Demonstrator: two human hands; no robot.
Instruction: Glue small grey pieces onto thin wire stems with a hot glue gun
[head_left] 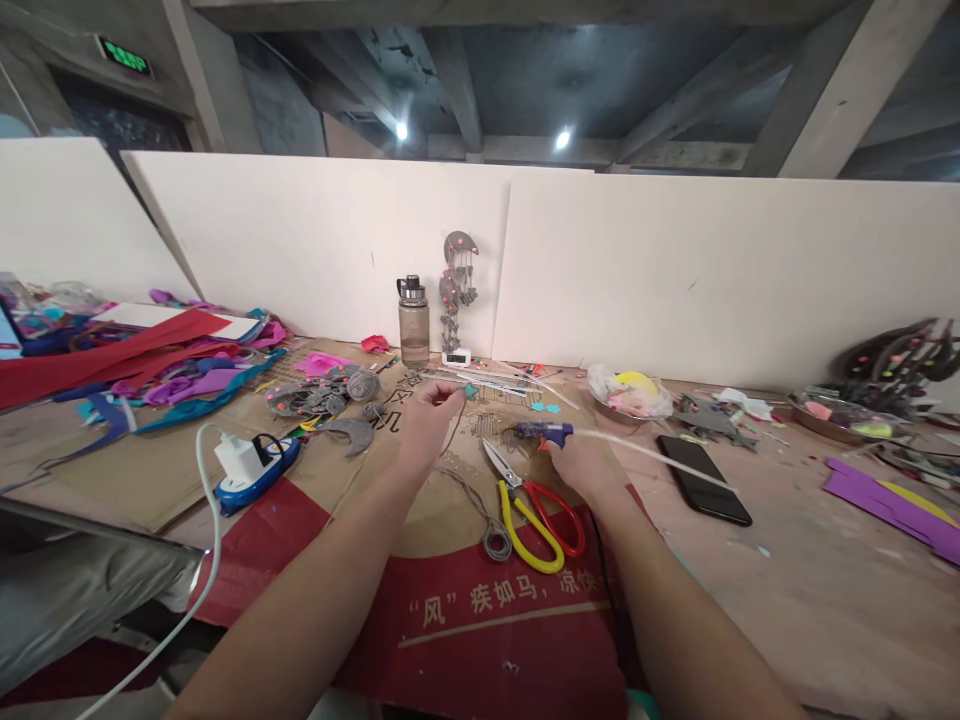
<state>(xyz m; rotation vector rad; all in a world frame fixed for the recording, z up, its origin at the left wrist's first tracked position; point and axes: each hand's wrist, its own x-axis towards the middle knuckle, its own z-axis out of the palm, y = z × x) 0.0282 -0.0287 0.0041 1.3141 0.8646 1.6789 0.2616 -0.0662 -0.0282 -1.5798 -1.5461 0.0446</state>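
My left hand (429, 415) is closed in a pinch on a small teal felt piece (470, 391), with a thin grey cord trailing down from the fingers. In my right hand (583, 465) is a blue hot glue gun (553, 433), its nozzle toward the left and a long whitish glue stick (660, 455) out of its back. Scissors (512, 478) with one yellow and one red handle lie open between my arms. Beside them is a coil of grey yarn (496, 540). Small teal star-like pieces (547, 408) lie beyond the glue gun.
Cardboard (420, 520) covers the tabletop. A water bottle (414, 328) and a grey moon-shaped hanging ornament (460, 275) are at the back. A power strip (259, 475) and felt strips (150, 350) are left; a phone (703, 480) and a plastic-lined bowl (628, 395) are right.
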